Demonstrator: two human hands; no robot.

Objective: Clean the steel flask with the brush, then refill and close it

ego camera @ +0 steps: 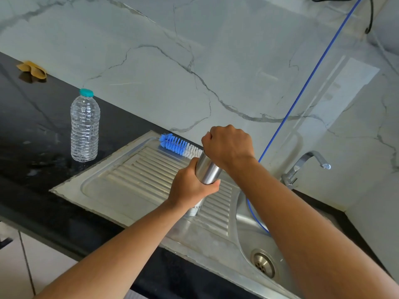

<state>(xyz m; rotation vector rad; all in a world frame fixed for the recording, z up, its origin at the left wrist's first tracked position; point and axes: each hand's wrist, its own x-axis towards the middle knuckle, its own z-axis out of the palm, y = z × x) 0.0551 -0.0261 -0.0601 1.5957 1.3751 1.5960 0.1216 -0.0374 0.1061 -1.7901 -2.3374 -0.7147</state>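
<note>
The steel flask (pixel 208 170) stands tilted over the ribbed steel drainboard (pixel 138 178). My left hand (pixel 190 186) wraps around its middle, and part of a printed label shows below my fingers. My right hand (pixel 228 145) is closed over the flask's top; whatever is under it, lid or mouth, is hidden. The bottle brush (pixel 179 145), with blue and white bristles, lies on the drainboard's far edge against the wall, just behind the flask. Its handle is hidden behind my right hand.
A clear plastic water bottle (pixel 84 128) with a teal cap stands on the black counter (pixel 32 134) to the left. The sink basin (pixel 250 221) with its drain (pixel 263 263) is on the right, under a tap (pixel 306 165). A thin blue tube (pixel 306 80) runs down into the basin. A brown cloth (pixel 32 70) lies far left.
</note>
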